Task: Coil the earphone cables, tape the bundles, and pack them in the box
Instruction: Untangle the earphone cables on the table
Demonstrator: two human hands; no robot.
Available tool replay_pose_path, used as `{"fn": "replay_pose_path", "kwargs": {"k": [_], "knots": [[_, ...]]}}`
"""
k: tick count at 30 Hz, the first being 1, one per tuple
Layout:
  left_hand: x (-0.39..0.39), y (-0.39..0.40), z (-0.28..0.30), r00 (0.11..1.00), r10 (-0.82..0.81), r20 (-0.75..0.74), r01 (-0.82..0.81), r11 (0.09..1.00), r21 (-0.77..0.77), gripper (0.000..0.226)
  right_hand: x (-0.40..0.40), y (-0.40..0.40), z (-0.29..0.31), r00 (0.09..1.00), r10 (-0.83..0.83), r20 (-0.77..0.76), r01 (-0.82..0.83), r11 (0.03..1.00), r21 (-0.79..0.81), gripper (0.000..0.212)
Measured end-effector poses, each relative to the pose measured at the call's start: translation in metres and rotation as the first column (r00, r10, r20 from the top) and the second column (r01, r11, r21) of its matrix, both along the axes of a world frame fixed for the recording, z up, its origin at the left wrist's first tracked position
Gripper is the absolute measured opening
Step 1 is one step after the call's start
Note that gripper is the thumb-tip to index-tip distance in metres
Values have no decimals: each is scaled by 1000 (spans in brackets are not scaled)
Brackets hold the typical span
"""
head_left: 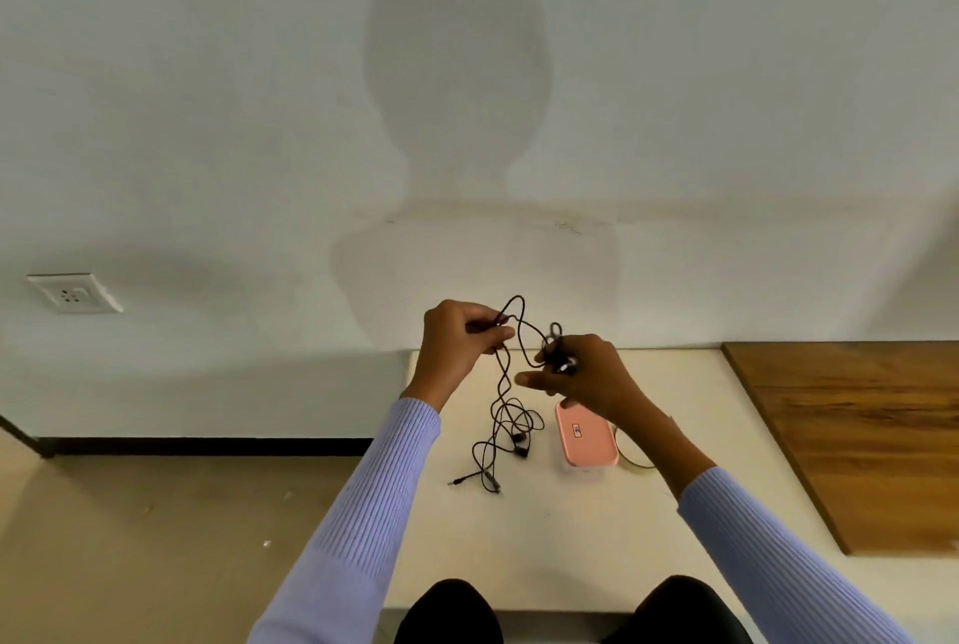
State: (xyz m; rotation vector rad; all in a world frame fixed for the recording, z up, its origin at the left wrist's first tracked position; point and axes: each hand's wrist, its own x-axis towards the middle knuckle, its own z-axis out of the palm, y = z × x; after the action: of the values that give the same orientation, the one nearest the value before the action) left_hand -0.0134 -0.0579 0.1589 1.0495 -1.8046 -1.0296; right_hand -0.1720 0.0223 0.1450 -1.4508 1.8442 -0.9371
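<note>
Both hands are raised above the white table (545,539). My left hand (456,339) pinches a black earphone cable (501,384) that hangs down from it. My right hand (586,376) grips a small coiled part of the same cable, with loops sticking up above its fingers. The loose rest of the cable (506,441) lies tangled on the table with the earbuds and the plug at its end. A box with a pink lid (584,441) stands shut under my right wrist. A roll of tape (635,459) lies just right of the box, partly hidden by my forearm.
A brown wooden board (856,436) covers the right part of the table. The wall stands close behind the table's far edge, with a socket (72,293) at the left. The floor lies to the left of the table. My knees show at the near edge.
</note>
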Motion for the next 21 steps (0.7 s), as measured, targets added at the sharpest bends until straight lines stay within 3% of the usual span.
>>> {"fn": "replay_pose_path", "kwargs": {"k": [2,4,6,10,13,16,18,21], "knots": [[-7,6,7,997,-50,-55,51,999,14,23,10,-9,-3,998,17,-52,-16,1000,8,46],[-11,9,12,991,-89,-97,93,995,31,25,19,-20,-5,1000,10,-28,-10,1000,-16,34],[-11,10,14,988,-94,-122,101,994,51,26,24,-29,-1,998,-35,60,37,999,-39,20],[6,7,1,983,-14,-185,33,995,98,20,17,-34,15,964,-88,250,107,992,-63,12],[18,4,-23,993,19,-114,-6,994,112,20,12,-33,24,950,-46,310,79,992,-95,12],[16,4,-42,998,-28,53,20,989,150,43,12,-34,35,940,9,342,35,992,-123,14],[8,5,-48,995,-51,89,35,985,170,50,15,-33,42,932,56,357,0,988,-153,17],[-2,1,-50,992,-112,56,98,972,212,21,19,-32,53,925,110,363,-25,972,-232,15]]}}
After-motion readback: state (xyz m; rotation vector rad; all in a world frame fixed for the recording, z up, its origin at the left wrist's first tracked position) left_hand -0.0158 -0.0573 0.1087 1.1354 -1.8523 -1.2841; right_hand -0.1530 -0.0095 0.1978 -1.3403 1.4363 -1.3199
